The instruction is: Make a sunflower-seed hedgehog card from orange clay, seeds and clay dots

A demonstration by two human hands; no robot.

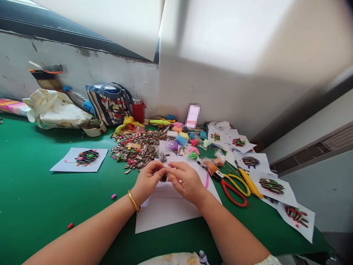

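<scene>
My left hand (147,181), with a gold bangle on the wrist, and my right hand (188,180) meet over white paper (171,211). The fingers of both pinch a small clear plastic bag (166,166) with a dark lump (163,178) showing at its lower side; the fingertips partly cover it. Just beyond the hands lies a heap of striped sunflower seeds (143,147) mixed with coloured bits. Past my right hand are small packets of coloured clay, among them a blue one (181,140) and a purple one (172,145).
Red-and-yellow-handled scissors (234,191) and a yellow utility knife (250,183) lie at right. Seed-covered pictures on paper stand along the right edge, another card (78,168) at left. Behind are a cloth bag (60,110), a striped bag (110,105) and a phone (193,116).
</scene>
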